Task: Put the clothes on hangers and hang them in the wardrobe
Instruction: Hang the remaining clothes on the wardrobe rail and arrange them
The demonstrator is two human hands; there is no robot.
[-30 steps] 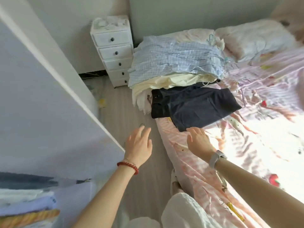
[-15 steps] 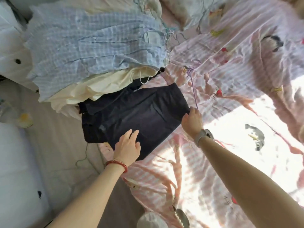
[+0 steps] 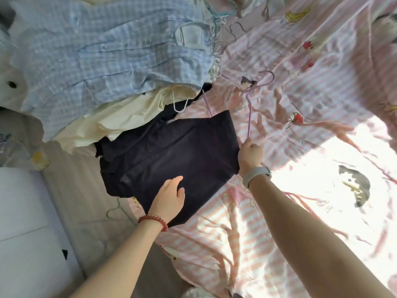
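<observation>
Your right hand [image 3: 250,154] has closed round the thin purple wire hanger [image 3: 249,108] beside the smooth dark garment [image 3: 167,151]; your left hand [image 3: 169,197] lies flat, fingers straight, on it.

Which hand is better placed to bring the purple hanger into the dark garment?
Right. The right hand already grips the purple hanger beside the dark garment; the left hand rests open on it.

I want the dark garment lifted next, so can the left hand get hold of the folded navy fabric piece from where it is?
Probably yes: the left hand lies open right over the folded navy fabric piece, with nothing covering that near part.
</observation>
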